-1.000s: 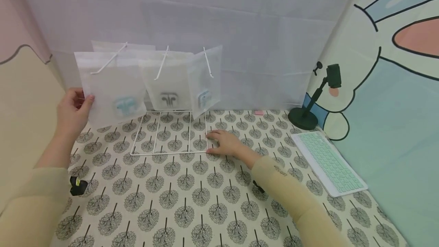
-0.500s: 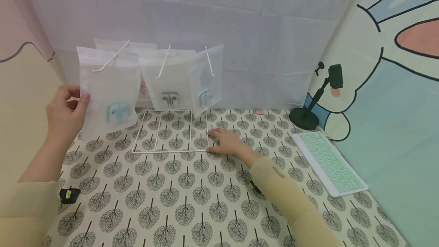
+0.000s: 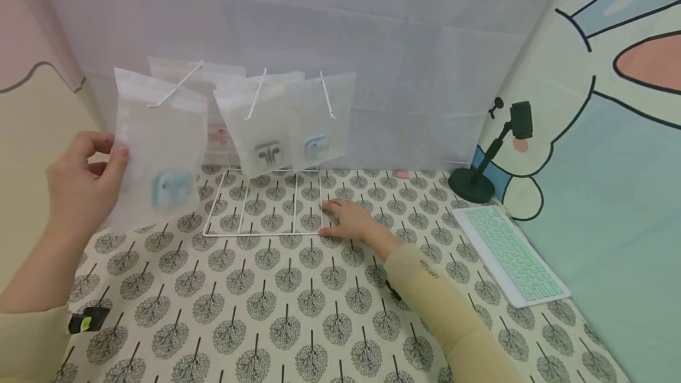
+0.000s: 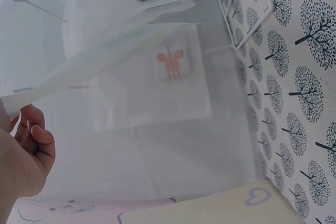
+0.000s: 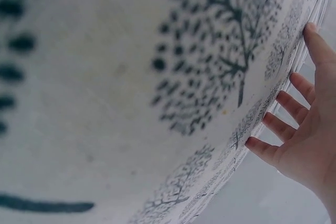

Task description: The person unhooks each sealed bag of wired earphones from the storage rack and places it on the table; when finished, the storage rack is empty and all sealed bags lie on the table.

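At the left, my left hand (image 3: pixel 85 179) pinches the side edge of a frosted plastic bag (image 3: pixel 159 129) holding a blue earphone case. That bag is crossed by the left hook of a white wire rack (image 3: pixel 260 234). Behind it hangs another bag with pink earphones (image 4: pixel 170 62). Further right hang a bag with black earphones (image 3: pixel 268 152) and a bag with a blue-edged case (image 3: pixel 317 148), each by a hook. My right hand (image 3: pixel 348 219) lies on the tablecloth with fingers spread, its fingertips at the right side of the rack's base; whether they press the wire is unclear.
A white keyboard with mint keys (image 3: pixel 513 253) lies at the right. Behind it stands a black phone stand (image 3: pixel 473 182). A small pink piece (image 3: pixel 402 175) lies by the back curtain. A black object with a yellow-green mark (image 3: pixel 89 320) is near my left sleeve.
My left hand has moved left and toward me, pulling the front left bag along and turning it away from the bag behind. The middle and right bags have swung. My right hand stays put.
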The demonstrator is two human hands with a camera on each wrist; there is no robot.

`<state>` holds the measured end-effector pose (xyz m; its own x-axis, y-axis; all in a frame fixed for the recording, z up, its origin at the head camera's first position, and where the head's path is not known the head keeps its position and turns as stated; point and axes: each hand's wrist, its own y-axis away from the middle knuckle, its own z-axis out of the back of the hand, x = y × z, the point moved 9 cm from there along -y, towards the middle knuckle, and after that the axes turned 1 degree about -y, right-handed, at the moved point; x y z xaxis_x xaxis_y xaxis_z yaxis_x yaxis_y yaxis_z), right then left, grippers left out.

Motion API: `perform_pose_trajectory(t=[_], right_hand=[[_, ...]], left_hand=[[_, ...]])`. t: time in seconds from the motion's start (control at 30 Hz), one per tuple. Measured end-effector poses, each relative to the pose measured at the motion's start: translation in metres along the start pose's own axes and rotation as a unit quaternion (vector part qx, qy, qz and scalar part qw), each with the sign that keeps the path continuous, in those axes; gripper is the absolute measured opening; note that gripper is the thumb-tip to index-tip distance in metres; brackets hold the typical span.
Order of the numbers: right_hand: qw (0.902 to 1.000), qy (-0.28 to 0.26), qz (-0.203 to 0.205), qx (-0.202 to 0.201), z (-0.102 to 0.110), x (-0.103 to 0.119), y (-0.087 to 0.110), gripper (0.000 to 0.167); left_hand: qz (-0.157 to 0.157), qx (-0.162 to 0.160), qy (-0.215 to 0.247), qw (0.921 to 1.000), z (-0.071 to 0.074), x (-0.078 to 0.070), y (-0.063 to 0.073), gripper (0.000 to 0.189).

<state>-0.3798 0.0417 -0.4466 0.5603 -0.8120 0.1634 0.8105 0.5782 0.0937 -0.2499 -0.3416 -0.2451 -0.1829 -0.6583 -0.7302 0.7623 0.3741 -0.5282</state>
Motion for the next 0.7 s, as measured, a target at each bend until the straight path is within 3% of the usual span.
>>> perform_pose_trajectory(t=[0.23, 0.5, 0.7], right_hand=[[1.0, 0.001, -0.006, 0.003, -0.001, 0.0, -0.001, 0.076], [1.0, 0.001, -0.006, 0.0, 0.001, 0.001, 0.001, 0.075], [1.0, 0.001, 0.0, -0.006, 0.002, 0.001, 0.001, 0.075]], left_hand=[[0.009, -0.012, 0.002, 0.9999, 0.013, -0.012, 0.015, 0.008], [0.03, -0.027, -0.002, 0.9992, 0.028, -0.007, 0.032, 0.016], [0.049, -0.019, -0.007, 0.9986, 0.036, -0.003, 0.044, 0.016]])
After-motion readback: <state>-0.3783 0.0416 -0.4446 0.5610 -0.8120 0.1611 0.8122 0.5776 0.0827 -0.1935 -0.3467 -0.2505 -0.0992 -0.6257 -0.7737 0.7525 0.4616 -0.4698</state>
